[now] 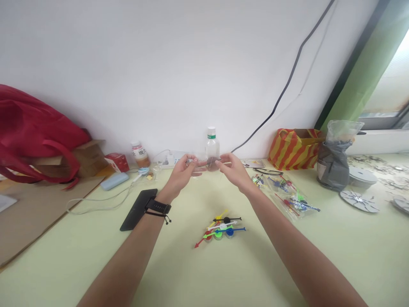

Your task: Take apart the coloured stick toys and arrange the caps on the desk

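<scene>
Over the far part of the table, my left hand [184, 171] and my right hand [233, 169] face each other, fingers pinched. Between them stretches a thin see-through piece of plastic, apparently a small clear bag [200, 167]; its edges are hard to make out. Directly behind it stands a clear bottle [212, 145] with a white cap, its lower part partly covered by my fingers. Nearer to me, between my forearms, lies a loose cluster of coloured arrow spinners [220, 229] in red, yellow, green, blue, white and black.
Several clear bags of spinners [294, 200] lie right of my right forearm, near glasses [267, 172]. A black phone [139, 209] rests by my left wrist. Further out are a striped bag [294, 149], a grey bag [334, 164], metal discs [359, 201] and a red bag [38, 136].
</scene>
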`<state>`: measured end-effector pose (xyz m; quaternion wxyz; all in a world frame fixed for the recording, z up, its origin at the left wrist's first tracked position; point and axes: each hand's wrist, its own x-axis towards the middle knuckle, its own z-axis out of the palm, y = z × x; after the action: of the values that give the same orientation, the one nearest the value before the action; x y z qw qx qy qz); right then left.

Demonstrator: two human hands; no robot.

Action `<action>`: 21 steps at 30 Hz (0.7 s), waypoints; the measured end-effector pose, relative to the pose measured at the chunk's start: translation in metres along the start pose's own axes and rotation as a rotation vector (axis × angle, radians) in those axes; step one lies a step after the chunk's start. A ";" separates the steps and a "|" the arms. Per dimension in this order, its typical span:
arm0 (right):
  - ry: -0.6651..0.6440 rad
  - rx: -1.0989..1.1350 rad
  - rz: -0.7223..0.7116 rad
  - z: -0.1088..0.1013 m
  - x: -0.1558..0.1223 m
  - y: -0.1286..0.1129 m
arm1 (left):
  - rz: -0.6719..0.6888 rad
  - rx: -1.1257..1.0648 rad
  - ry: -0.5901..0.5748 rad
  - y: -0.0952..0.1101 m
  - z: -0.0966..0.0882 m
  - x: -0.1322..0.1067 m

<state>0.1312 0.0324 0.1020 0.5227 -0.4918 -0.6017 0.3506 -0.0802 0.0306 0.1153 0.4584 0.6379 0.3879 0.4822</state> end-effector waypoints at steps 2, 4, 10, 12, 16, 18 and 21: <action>-0.031 0.160 0.113 -0.003 0.003 0.004 | 0.002 0.003 0.008 0.000 0.000 0.000; -0.090 0.343 0.226 -0.006 0.005 0.006 | 0.008 -0.003 0.010 -0.001 0.000 0.000; -0.138 0.640 0.359 -0.009 0.008 0.013 | -0.001 -0.072 -0.016 -0.007 -0.005 0.002; -0.100 0.651 0.363 -0.009 0.009 0.017 | -0.026 -0.128 -0.026 -0.007 -0.007 0.002; -0.148 0.657 0.345 -0.008 0.010 0.021 | -0.063 -0.213 -0.042 -0.004 -0.008 0.001; -0.166 0.652 0.320 -0.008 0.011 0.023 | -0.069 -0.235 -0.039 -0.002 -0.008 0.001; -0.086 0.613 0.295 -0.006 0.013 0.025 | -0.071 -0.289 -0.059 0.000 -0.009 0.000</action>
<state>0.1429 0.0508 0.0829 0.5640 -0.3784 -0.4124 0.6072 -0.0892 0.0326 0.1163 0.5735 0.5651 0.3229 0.4975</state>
